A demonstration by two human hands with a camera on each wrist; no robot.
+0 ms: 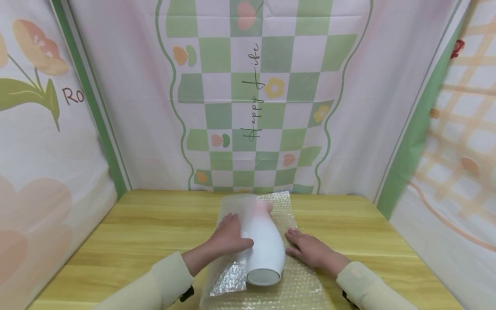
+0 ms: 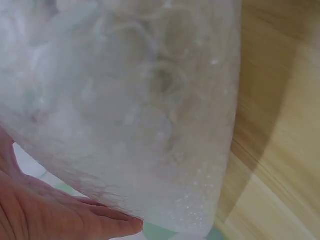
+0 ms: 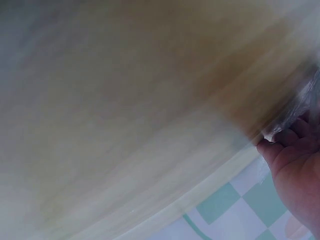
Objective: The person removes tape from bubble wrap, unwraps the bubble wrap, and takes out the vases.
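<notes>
Head view: fingers of the left hand (image 1: 228,236) extended and spread, laid on a folded-over flap of a clear plastic bubble-wrap sheet (image 1: 288,297); its thumb is stretched across toward the vase. Right hand (image 1: 310,249) rested on the sheet's right part, fingertips pointed at the vase's side; right wrist view blurred, so whether the wrap is gripped there cannot be told. Between the hands, a smooth white bottle-shaped vase with a pink neck (image 1: 265,247) is laid on its side on the sheet, round base toward the wearer, neck away, left side partly covered by the flap. Both forearms covered by pale cream sleeves (image 1: 166,275). All supported by a yellow wood-grain table (image 1: 155,224), backed by a green-and-white checked cloth (image 1: 248,86) lettered "Happy Life".
</notes>
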